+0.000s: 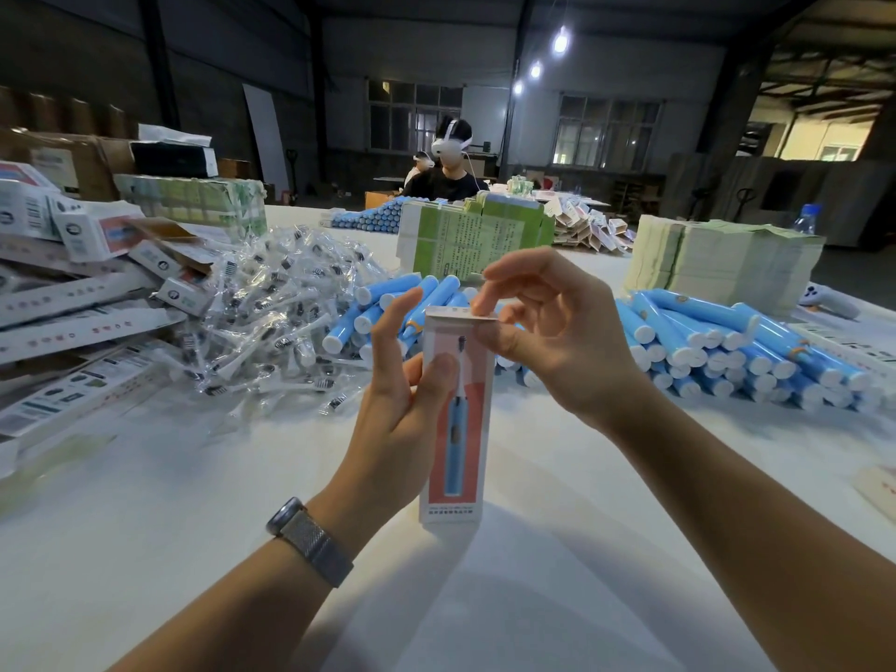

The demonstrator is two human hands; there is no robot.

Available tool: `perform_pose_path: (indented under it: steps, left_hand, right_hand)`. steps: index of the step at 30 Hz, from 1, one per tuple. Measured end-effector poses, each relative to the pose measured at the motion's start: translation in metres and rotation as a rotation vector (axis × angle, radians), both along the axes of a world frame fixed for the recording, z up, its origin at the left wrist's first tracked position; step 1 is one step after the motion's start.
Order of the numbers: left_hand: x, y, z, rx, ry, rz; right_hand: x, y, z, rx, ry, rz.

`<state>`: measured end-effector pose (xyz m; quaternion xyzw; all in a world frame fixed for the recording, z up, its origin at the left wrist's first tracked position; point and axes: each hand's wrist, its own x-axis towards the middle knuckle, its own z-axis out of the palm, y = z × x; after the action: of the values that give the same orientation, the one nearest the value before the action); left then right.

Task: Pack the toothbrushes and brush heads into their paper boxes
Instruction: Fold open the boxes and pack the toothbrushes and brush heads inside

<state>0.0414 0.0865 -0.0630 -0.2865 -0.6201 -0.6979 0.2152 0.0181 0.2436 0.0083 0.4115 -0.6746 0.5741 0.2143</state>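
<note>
Paper box (458,419) upright between hands; left hand (402,395) grips its side, right hand (548,327) pinches top flap.

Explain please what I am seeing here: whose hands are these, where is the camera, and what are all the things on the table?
There is no machine: a person works with bare hands, and the one camera sits on their head, looking forward and down. The left hand, with a watch on its wrist, holds an upright paper box printed with a toothbrush. The right hand pinches the box's top flap. On the white table lie wrapped brush heads at the left, blue toothbrush handles in the middle and at the right, and more boxes at the far left. Another person with a headset sits across the table.
</note>
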Motion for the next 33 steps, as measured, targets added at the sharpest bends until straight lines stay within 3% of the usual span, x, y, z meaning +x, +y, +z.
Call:
perform_pose_path:
  steps: [6, 12, 26, 33]
  left_hand:
    - [0.0019, 0.0007, 0.0007, -0.027, 0.012, 0.027]
    - [0.0058, 0.0017, 0.0034, -0.032, 0.012, 0.038]
    - [0.0065, 0.0023, 0.0001, -0.111, 0.068, 0.105]
    - [0.0058, 0.0022, -0.0012, -0.128, 0.094, 0.102]
  right_hand:
    - [0.0028, -0.0017, 0.0022, -0.022, -0.050, 0.011]
    - [0.0047, -0.0048, 0.0030, 0.085, -0.046, -0.030]
    - [0.0101, -0.0086, 0.0091, 0.130, 0.086, -0.150]
    - [0.0096, -0.0086, 0.0077, 0.006, 0.012, -0.142]
